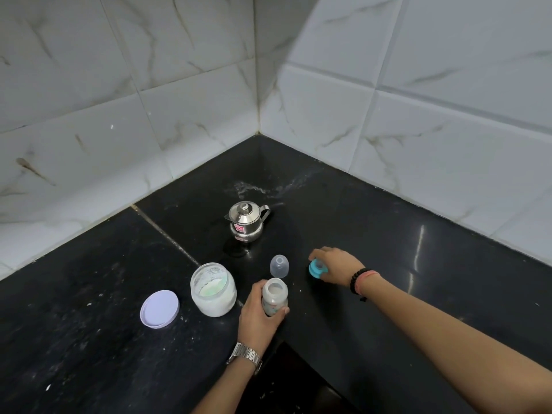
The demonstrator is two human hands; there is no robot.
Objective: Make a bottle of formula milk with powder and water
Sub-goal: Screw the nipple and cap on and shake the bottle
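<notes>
An open baby bottle (275, 295) with milky liquid inside stands near the front edge of the black counter (388, 234). My left hand (259, 316) grips its body. To the right, my right hand (334, 264) holds the blue teat ring (317, 268) just above or on the counter. The clear bottle cap (279, 265) stands behind the bottle. An open glass jar of white powder (213, 289) sits left of the bottle, with its pale lilac lid (159, 308) lying further left. A small lidded steel pot (246, 222) stands behind them.
White marble-look tiled walls (179, 85) meet in a corner behind the counter. Spilled powder or water marks (257, 188) lie near that corner. The counter's front edge drops away below my left wrist.
</notes>
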